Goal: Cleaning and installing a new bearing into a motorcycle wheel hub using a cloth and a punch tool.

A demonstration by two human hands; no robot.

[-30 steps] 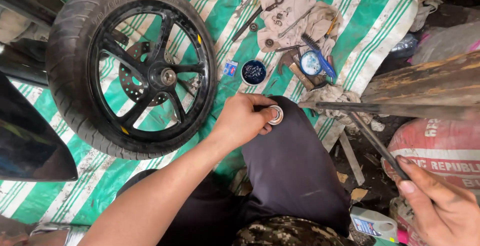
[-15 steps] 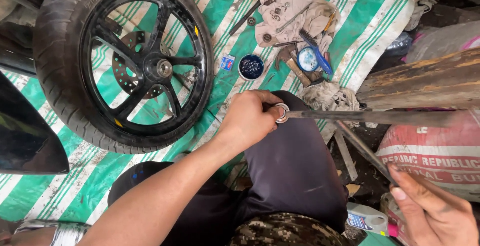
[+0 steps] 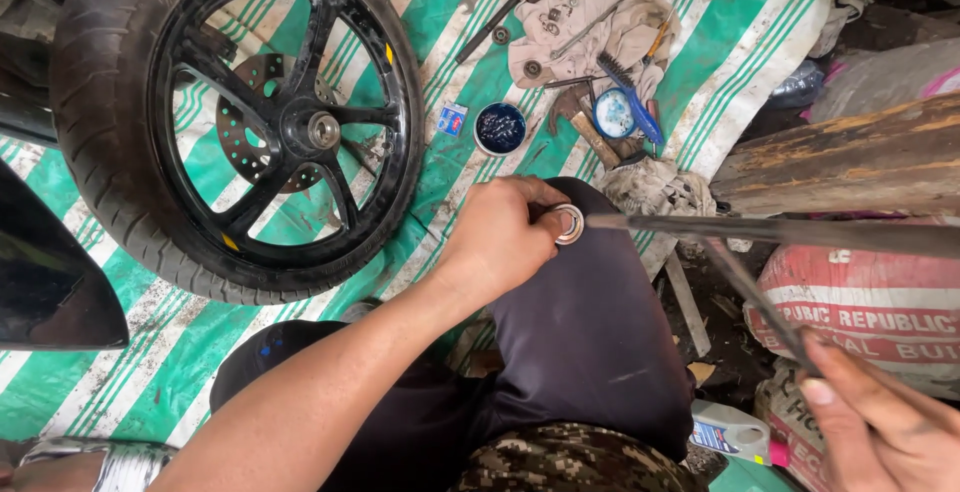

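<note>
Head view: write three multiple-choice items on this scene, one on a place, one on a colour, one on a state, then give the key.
1. Where does the wheel lie?
A. on the striped sheet
B. on the person's knee
C. on the wooden beam

2. What colour are the sheet's stripes?
A. red and black
B. green and white
C. blue and yellow

3. How is the metal ring held?
A. lying loose on the cloth
B. pinched in the right hand
C. pinched in the left hand over the knee

Key: 1 A, the tyre rests flat on the sheet; 2 B, green bands alternate with white; 3 C, the left fingertips close around the ring.
</note>
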